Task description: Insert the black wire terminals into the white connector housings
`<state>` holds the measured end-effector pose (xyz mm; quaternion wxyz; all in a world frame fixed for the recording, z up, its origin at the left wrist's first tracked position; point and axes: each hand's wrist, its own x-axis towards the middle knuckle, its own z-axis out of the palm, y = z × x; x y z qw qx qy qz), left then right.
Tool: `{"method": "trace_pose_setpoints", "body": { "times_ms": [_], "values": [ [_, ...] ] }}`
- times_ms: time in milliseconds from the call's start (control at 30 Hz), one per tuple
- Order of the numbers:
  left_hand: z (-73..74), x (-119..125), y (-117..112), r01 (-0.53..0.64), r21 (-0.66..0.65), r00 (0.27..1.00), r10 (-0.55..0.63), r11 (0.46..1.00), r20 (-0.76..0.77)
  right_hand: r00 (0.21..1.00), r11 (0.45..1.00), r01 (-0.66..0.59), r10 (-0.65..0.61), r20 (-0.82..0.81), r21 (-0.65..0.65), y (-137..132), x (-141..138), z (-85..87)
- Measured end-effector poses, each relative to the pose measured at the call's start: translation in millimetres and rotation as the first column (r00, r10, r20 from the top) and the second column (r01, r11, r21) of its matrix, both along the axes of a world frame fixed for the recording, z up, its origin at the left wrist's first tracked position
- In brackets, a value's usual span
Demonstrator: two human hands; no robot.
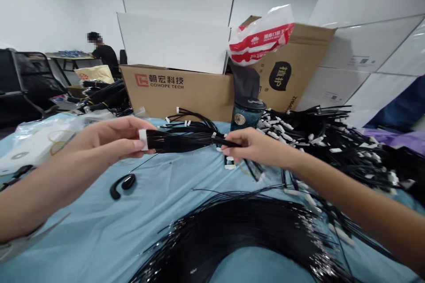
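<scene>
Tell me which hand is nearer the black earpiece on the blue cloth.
Left. In the picture, the left hand is just above the black earpiece; the right hand is well off to its right.

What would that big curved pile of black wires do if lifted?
The curved pile would probably flop, since its thin strands bend in an arc. It might splay apart, too: several strands stray from its outer edge.

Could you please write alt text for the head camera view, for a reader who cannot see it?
A person's left hand and right hand hold a black wire harness between them, the left at its white connector. Below, a curved bundle of black wires and a black earphone lie on a blue cloth; cardboard boxes stand behind.
</scene>
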<state>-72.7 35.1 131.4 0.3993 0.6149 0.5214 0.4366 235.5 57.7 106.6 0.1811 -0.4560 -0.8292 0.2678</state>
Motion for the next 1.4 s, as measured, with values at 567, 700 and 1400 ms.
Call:
{"method": "trace_pose_setpoints", "body": {
  "times_ms": [567,700,1400],
  "values": [
    [-102.5,36,13,0.346,-0.032,0.900,-0.341,0.938,-0.270,0.904,0.947,0.056,-0.183,0.387,0.318,-70,-7,-26.0],
    [-93.9,39,1,0.379,-0.034,0.865,-0.368,0.925,-0.340,0.915,0.982,0.027,-0.100,0.392,0.187,-77,-22,-43.5],
    [-80.4,52,3,0.390,-0.143,0.867,-0.415,0.910,-0.276,0.952,0.989,-0.127,0.102,0.289,0.070,-85,1,-28.0]
  ]
}}
